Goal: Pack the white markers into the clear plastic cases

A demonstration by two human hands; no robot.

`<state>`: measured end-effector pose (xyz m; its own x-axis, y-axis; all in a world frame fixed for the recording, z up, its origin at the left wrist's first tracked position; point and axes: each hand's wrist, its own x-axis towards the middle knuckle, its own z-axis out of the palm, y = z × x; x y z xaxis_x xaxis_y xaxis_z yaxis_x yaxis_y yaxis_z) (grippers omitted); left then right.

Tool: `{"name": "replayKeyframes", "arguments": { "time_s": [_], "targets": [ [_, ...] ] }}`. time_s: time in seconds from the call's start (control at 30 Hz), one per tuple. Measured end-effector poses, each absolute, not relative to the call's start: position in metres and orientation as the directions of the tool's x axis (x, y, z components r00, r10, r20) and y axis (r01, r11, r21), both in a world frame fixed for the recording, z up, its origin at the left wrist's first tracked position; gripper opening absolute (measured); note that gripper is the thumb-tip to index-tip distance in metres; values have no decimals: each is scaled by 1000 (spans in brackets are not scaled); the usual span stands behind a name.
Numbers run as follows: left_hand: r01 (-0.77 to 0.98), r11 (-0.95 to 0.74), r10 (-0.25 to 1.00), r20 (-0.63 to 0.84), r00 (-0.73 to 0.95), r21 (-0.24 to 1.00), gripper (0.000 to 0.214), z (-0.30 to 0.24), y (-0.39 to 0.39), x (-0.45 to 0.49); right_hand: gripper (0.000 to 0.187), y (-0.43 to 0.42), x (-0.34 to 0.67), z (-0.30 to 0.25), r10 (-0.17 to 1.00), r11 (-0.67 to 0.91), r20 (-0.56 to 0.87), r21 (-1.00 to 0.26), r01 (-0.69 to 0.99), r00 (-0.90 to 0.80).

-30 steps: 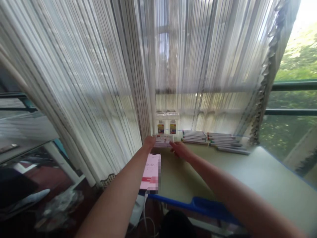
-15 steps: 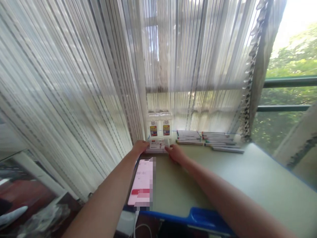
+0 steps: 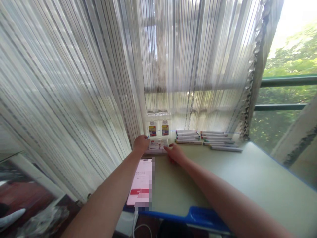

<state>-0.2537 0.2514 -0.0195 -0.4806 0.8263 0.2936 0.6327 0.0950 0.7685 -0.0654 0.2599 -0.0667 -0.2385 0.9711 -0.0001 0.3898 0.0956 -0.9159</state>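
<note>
the small box [image 3: 158, 145] sits at the back of the table [image 3: 247, 178], by the curtain [image 3: 74, 82]. the left hand [image 3: 140, 144] grips its left end. the right hand [image 3: 176, 154] touches its right end; i cannot tell if it grips. a bump could tip the little bottles [image 3: 158, 129] just behind.

Sheer striped curtains [image 3: 74, 82] are hanging over the window [image 3: 284, 96], daylight's glowing through, green trees [image 3: 294, 59] are showing outside beside the pale table [image 3: 247, 178].
</note>
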Motion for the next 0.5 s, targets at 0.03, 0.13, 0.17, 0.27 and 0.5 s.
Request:
{"name": "replayKeyframes", "arguments": {
  "time_s": [0.03,0.13,0.17,0.27,0.5],
  "targets": [
    [621,57,814,324,-482,782,13,-17,251,-249,49,260,-66,-67,973,87,-3,-924,371,-233],
    [635,-37,808,397,-435,772,17,-10,254,-233,45,260,-67,-68,980,75,10,-942,327,-197],
    [652,-61,817,413,-403,756,19,-7,256,-227,42,259,-67,-68,983,86,29,-944,319,-179],
    [678,-122,818,460,-345,725,26,1,265,-211,30,258,-65,-70,983,160,124,-945,286,-138],
    [426,-80,874,269,-404,901,22,10,287,-186,27,273,-65,-52,967,226,251,-931,-286,-52]
  ]
}}
